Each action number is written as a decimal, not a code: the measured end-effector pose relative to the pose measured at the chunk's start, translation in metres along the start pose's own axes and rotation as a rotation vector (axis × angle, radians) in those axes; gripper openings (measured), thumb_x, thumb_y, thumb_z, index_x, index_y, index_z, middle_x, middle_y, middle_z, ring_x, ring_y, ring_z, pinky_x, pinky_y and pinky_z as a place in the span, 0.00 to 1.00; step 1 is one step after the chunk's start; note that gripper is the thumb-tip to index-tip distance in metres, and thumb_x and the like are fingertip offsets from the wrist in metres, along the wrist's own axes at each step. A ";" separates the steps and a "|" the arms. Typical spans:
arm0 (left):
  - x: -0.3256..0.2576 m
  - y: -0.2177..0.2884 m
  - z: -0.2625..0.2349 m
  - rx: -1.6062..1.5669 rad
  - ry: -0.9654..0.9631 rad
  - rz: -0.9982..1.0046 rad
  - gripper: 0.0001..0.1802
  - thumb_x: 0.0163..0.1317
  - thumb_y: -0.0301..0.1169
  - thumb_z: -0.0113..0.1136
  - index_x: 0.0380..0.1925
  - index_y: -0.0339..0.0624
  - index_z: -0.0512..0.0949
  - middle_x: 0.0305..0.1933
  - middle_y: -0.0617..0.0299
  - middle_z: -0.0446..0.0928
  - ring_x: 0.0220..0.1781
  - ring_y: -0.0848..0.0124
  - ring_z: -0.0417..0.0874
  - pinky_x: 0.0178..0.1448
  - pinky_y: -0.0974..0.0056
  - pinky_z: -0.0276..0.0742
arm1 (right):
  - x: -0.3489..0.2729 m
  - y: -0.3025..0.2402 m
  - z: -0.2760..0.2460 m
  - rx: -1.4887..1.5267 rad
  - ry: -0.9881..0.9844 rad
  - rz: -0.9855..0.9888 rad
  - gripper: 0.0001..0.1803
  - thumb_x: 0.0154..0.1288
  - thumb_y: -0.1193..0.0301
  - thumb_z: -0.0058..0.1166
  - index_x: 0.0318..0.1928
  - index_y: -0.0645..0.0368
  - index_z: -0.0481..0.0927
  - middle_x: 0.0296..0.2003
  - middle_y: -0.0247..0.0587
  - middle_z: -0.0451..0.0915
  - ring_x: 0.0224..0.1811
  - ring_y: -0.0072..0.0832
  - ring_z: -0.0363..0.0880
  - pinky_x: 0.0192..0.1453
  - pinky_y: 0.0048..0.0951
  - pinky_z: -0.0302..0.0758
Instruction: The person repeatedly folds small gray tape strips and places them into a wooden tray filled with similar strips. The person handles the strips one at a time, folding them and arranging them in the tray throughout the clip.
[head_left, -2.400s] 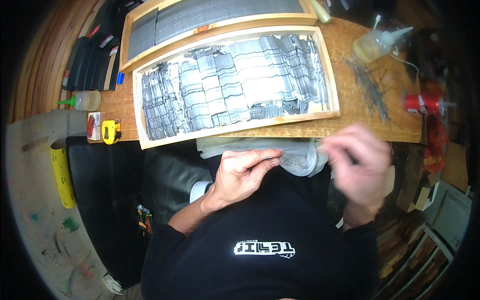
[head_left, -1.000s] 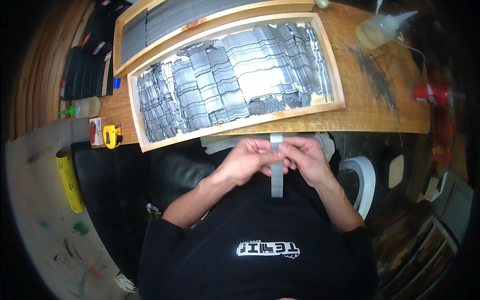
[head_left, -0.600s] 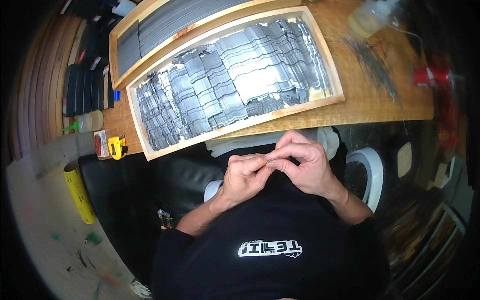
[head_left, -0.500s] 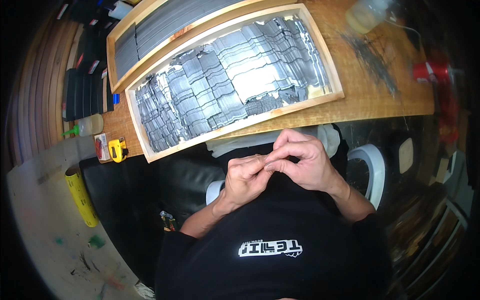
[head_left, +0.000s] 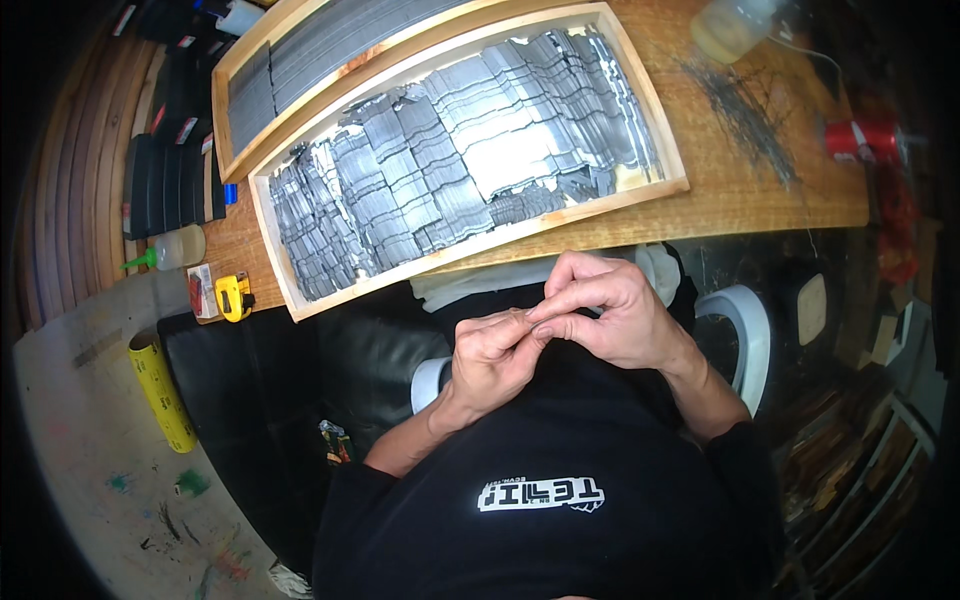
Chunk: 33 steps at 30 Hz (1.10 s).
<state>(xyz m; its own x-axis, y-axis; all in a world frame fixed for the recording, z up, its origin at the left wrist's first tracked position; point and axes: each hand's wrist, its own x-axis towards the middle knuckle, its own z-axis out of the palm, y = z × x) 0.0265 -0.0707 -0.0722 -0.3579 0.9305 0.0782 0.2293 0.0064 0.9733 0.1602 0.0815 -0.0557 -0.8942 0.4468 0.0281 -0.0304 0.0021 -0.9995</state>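
Both hands meet in front of my chest, below the table's near edge. My left hand (head_left: 492,358) is closed, its thumb and fingertips pressed together. Fingertip to fingertip with it, my right hand (head_left: 617,312) pinches at the same spot. Whatever sits between the fingertips is too small and covered to make out. Beyond them, a shallow wooden frame (head_left: 640,196) lies tilted on the table. Rows of thin dark grey, shiny strips (head_left: 420,185) in overlapping bands fill it, with pale backing showing near the right end.
Behind stands a second wooden frame (head_left: 226,125) with long grey strips. The wooden table (head_left: 730,205) carries a pile of thin dark slivers (head_left: 745,120), a bottle (head_left: 725,35), a red can (head_left: 862,142), a yellow tape measure (head_left: 235,298) and a green-tipped glue bottle (head_left: 180,247). A yellow roll (head_left: 162,393) lies left.
My hands stay together in nearly the same place, with only a slight shift of the right fingers. The frames and strips look unchanged.
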 end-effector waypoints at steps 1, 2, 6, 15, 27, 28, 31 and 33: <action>0.000 0.000 0.000 0.007 -0.006 -0.006 0.06 0.64 0.17 0.70 0.41 0.28 0.87 0.28 0.52 0.85 0.27 0.67 0.86 0.33 0.67 0.79 | 0.000 0.001 0.000 0.020 -0.007 0.007 0.10 0.59 0.80 0.72 0.43 0.62 0.92 0.35 0.36 0.83 0.37 0.24 0.82 0.39 0.25 0.78; 0.001 0.000 0.000 0.014 -0.013 -0.013 0.05 0.65 0.18 0.70 0.40 0.28 0.87 0.30 0.52 0.87 0.28 0.68 0.88 0.34 0.68 0.80 | 0.000 0.001 -0.001 0.020 -0.007 0.009 0.10 0.58 0.80 0.74 0.42 0.61 0.93 0.35 0.36 0.83 0.36 0.23 0.82 0.39 0.25 0.78; 0.001 0.003 -0.003 0.038 -0.056 -0.038 0.05 0.65 0.19 0.71 0.40 0.28 0.87 0.32 0.51 0.89 0.31 0.69 0.90 0.36 0.69 0.82 | 0.001 0.001 -0.002 0.013 -0.014 0.011 0.10 0.56 0.80 0.77 0.40 0.59 0.93 0.33 0.34 0.82 0.36 0.22 0.81 0.39 0.24 0.77; 0.005 0.007 -0.003 -0.010 -0.084 -0.105 0.08 0.65 0.21 0.69 0.43 0.33 0.88 0.31 0.50 0.87 0.26 0.64 0.87 0.33 0.66 0.79 | -0.002 -0.002 0.001 -0.024 0.027 0.010 0.09 0.56 0.80 0.77 0.39 0.61 0.92 0.31 0.34 0.80 0.31 0.19 0.79 0.32 0.21 0.74; 0.020 0.002 -0.020 -0.117 -0.299 -0.112 0.11 0.65 0.22 0.70 0.47 0.35 0.88 0.35 0.47 0.89 0.35 0.56 0.93 0.37 0.63 0.84 | -0.011 -0.003 0.012 -0.061 0.128 0.019 0.07 0.58 0.80 0.76 0.37 0.62 0.92 0.28 0.30 0.77 0.26 0.15 0.74 0.27 0.20 0.69; 0.020 0.002 -0.020 -0.115 -0.300 -0.117 0.11 0.65 0.22 0.70 0.47 0.35 0.88 0.35 0.46 0.89 0.35 0.56 0.93 0.38 0.63 0.84 | -0.011 -0.002 0.012 -0.056 0.127 0.021 0.07 0.58 0.80 0.76 0.37 0.62 0.92 0.28 0.30 0.77 0.26 0.15 0.74 0.28 0.20 0.69; 0.019 0.002 -0.019 -0.097 -0.285 -0.111 0.11 0.65 0.21 0.70 0.47 0.35 0.88 0.35 0.47 0.89 0.36 0.56 0.93 0.38 0.62 0.85 | -0.011 -0.002 0.011 -0.060 0.121 0.013 0.07 0.57 0.80 0.76 0.37 0.62 0.92 0.29 0.30 0.77 0.27 0.15 0.74 0.28 0.20 0.69; 0.018 0.002 -0.018 -0.073 -0.272 -0.094 0.12 0.64 0.20 0.70 0.47 0.34 0.88 0.36 0.47 0.89 0.37 0.55 0.93 0.39 0.62 0.85 | -0.011 0.000 0.010 -0.059 0.118 0.001 0.07 0.57 0.80 0.76 0.37 0.62 0.92 0.29 0.31 0.78 0.27 0.16 0.75 0.28 0.20 0.70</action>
<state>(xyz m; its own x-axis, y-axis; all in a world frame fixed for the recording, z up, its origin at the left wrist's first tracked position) 0.0047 -0.0602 -0.0647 -0.1169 0.9911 -0.0637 0.1380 0.0797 0.9872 0.1657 0.0670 -0.0559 -0.8354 0.5489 0.0291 0.0001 0.0531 -0.9986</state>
